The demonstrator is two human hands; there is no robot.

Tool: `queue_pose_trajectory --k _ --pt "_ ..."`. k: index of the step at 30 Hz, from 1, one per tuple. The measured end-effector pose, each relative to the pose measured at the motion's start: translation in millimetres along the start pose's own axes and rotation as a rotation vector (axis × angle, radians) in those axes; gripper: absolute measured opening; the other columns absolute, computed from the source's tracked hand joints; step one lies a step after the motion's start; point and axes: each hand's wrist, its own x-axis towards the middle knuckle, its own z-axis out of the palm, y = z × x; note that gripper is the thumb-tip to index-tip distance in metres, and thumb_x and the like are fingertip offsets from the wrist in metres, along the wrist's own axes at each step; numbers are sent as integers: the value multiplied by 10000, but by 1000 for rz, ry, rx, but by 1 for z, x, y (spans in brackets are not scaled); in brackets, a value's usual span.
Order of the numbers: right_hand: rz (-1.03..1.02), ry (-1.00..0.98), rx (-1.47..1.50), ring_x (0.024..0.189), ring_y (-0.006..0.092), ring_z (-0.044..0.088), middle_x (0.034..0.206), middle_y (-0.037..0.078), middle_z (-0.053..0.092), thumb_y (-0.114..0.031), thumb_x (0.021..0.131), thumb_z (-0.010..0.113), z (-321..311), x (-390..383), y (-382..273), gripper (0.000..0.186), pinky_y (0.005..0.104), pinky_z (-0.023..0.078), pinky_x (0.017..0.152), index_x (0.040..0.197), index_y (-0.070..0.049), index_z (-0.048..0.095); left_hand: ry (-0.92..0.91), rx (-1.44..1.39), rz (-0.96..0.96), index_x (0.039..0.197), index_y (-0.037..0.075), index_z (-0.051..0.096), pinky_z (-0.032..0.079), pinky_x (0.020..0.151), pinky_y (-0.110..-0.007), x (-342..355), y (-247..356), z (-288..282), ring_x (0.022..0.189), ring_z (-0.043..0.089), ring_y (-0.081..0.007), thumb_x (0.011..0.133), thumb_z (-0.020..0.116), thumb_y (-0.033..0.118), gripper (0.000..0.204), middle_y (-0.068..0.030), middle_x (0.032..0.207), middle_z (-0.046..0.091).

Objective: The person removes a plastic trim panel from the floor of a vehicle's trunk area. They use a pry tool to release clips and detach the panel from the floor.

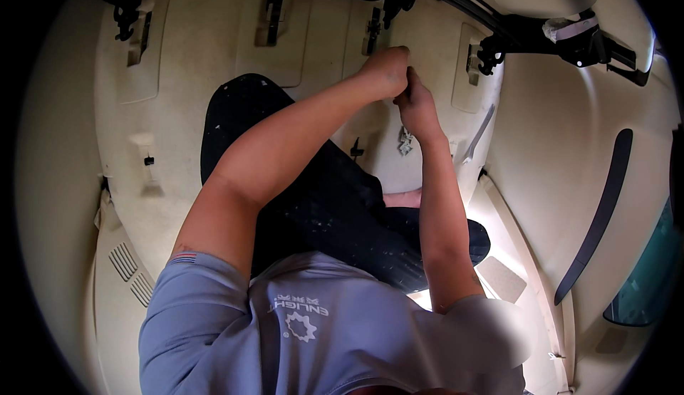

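Note:
My two hands meet just below the black metal frame, over the beige carpeted surface. My left hand (387, 72) is closed, its fingers curled out of sight. Touching it from the right, my right hand (419, 112) is closed too, thumb pointing up. A small dark thing (408, 90) shows between them, too covered to name. Below the hands, beside my right wrist, lies a small crumpled grey-white piece (405, 141).
Black seat-like frame parts (491, 21) with hooked latches hang along the top. Metal anchor brackets (275, 21) sit in slots in the beige surface. My crossed legs (320, 203) fill the middle. At right, a pale side panel bears a long dark strip (597, 217).

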Motion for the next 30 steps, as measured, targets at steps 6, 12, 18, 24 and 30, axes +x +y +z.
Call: queue_pose_trajectory --k 6,12,18,24,30 --pt "-149 16 -312 901 460 614 944 274 654 -91 898 562 3 -14 -21 302 463 503 759 1178 23 549 -183 208 77 1081 -64 589 520 846 -444 1 -4 8 1012 637 -407 788 610 22 306 -278 1063 648" --pt "-12 -112 -288 847 434 643 903 261 668 -100 879 566 4 4 1 211 482 512 746 1033 37 612 -102 140 19 1029 -74 608 516 850 -463 -2 -6 7 1022 635 -407 816 583 33 240 -289 1051 647" --pt "-77 130 36 834 322 675 928 232 674 -168 903 578 -4 75 68 253 393 521 725 1027 45 635 -4 234 -128 1061 -10 654 532 846 -441 -9 18 -7 1046 645 -368 839 566 64 249 -205 1111 669" --pt "397 110 232 720 248 679 834 131 664 -212 943 566 11 136 -15 233 344 545 651 915 14 615 -327 342 -43 1025 20 705 538 819 -421 -24 7 -16 1027 661 -309 825 567 76 249 -148 1108 686" --pt "129 158 -403 799 407 657 856 253 668 -297 903 578 22 157 -13 350 448 523 735 867 39 672 -399 335 -155 948 20 724 539 832 -415 -14 -3 -7 1029 656 -309 823 558 79 216 -154 1102 683"
